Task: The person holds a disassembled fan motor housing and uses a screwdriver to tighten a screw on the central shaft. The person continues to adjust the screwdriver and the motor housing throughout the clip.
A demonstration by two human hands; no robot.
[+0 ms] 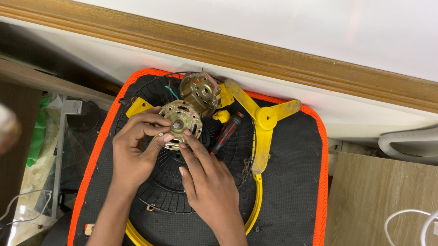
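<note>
Item: brass-coloured motor end cap (180,122), on black fan grille (177,185); left hand (131,151) pinches its rim, right hand (206,179) fingertips touch its edge (second motor half (200,91) behind); judged mid-disassembly, next calls for steady lifting

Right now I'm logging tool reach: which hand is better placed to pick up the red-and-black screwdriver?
Probably the right hand: its fingers lie just beside the screwdriver, on the same side of the brass motor housing. The left hand cups the housing's far side.
</note>
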